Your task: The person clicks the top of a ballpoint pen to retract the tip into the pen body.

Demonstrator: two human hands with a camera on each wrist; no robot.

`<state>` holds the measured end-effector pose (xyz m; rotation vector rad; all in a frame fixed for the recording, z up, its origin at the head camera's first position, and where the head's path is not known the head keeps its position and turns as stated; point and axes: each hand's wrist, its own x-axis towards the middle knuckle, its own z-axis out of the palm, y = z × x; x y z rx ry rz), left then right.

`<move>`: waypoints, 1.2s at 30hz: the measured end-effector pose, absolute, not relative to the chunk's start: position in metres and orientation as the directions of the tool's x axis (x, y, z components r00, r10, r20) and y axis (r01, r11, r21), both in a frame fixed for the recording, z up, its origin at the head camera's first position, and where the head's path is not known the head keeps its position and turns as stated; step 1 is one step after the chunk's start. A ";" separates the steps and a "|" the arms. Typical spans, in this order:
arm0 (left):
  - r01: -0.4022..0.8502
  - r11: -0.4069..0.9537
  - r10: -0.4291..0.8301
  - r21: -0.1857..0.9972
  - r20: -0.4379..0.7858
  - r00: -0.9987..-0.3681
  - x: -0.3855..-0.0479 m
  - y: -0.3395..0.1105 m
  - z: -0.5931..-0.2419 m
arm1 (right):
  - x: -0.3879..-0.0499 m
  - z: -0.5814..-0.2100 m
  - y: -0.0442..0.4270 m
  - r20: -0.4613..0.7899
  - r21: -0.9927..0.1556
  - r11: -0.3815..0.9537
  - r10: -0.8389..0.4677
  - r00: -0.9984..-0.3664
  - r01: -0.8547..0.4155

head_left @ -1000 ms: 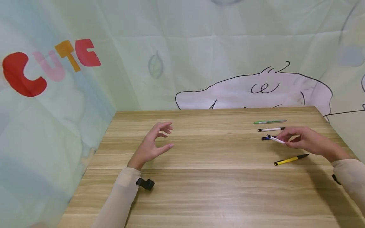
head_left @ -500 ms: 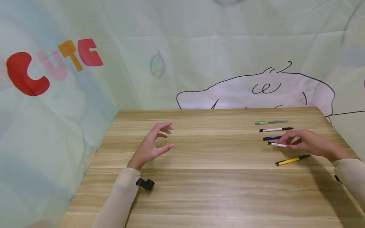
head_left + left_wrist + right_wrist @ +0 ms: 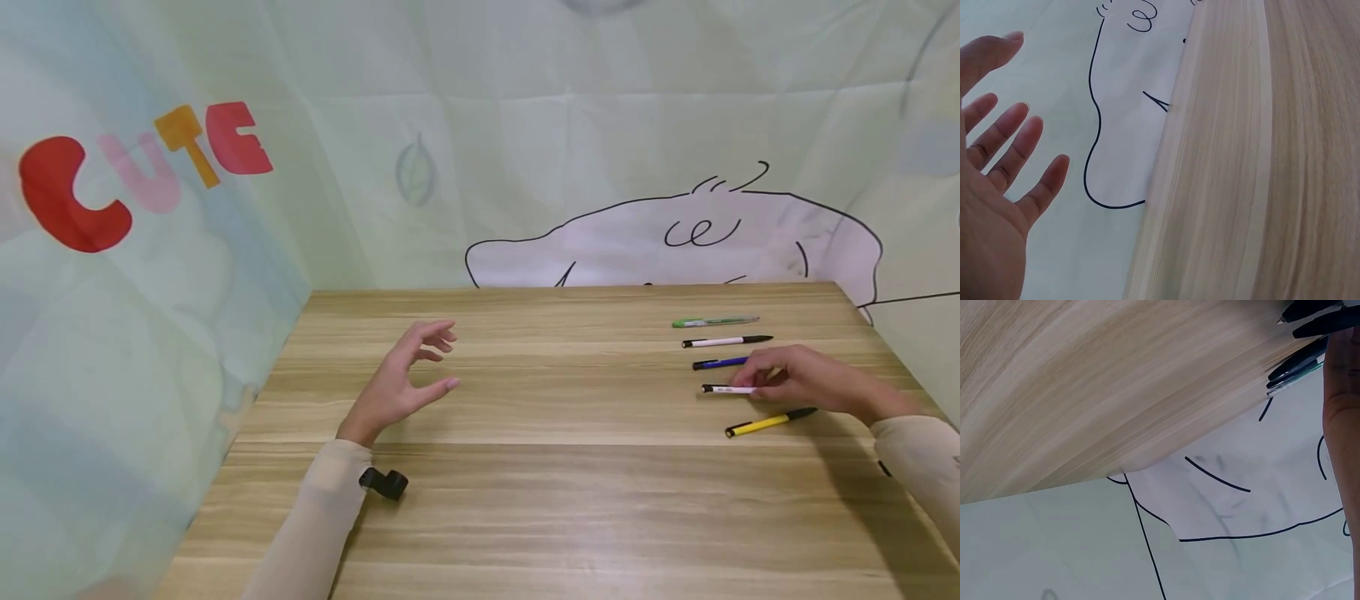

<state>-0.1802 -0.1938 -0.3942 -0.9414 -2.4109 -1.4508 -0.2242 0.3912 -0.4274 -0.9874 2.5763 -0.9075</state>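
Note:
In the head view my right hand [image 3: 813, 382] pinches a white pen [image 3: 722, 389] with a black end, low over the table or touching it; I cannot tell which. Its far half is hidden by the fingers. A blue pen [image 3: 718, 363] lies just behind, partly covered by the same hand. Nearer to me is a yellow pen [image 3: 767, 423] with a black grip. My left hand [image 3: 399, 379] is held over the table's left side, fingers apart and holding nothing; the left wrist view shows this hand [image 3: 994, 206] with spread fingers.
Another white pen [image 3: 723, 342] and a green pen [image 3: 714, 322] lie farther back, roughly parallel to the held one. The wooden table [image 3: 540, 500] ends at a printed cloth backdrop [image 3: 360, 142]. Dark pen tips [image 3: 1300, 362] show beside the hand in the right wrist view.
The white pen in my right hand has come down toward the table and turned from slanted to nearly level, between the blue and yellow pens. The left hand has stayed in place.

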 end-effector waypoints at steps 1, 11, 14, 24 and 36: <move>0.597 0.326 0.427 0.733 0.449 -0.785 -0.180 -0.194 -0.394 | -0.224 -0.428 0.392 -0.003 -0.626 0.581 -0.670 -0.743 -0.521; 0.591 0.316 0.433 0.742 0.441 -0.786 -0.181 -0.192 -0.394 | -0.225 -0.430 0.403 0.010 -0.575 0.590 -0.689 -0.725 -0.568; 0.597 0.307 0.436 0.741 0.448 -0.781 -0.181 -0.191 -0.394 | -0.224 -0.432 0.404 0.041 -0.538 0.587 -0.699 -0.714 -0.606; 0.635 0.283 0.453 0.719 0.484 -0.749 -0.181 -0.186 -0.387 | -0.222 -0.432 0.405 0.092 -0.474 0.579 -0.717 -0.691 -0.663; 0.637 0.283 0.454 0.717 0.484 -0.748 -0.184 -0.183 -0.388 | -0.206 -0.423 0.405 0.095 -0.588 0.609 -0.602 -0.793 -0.533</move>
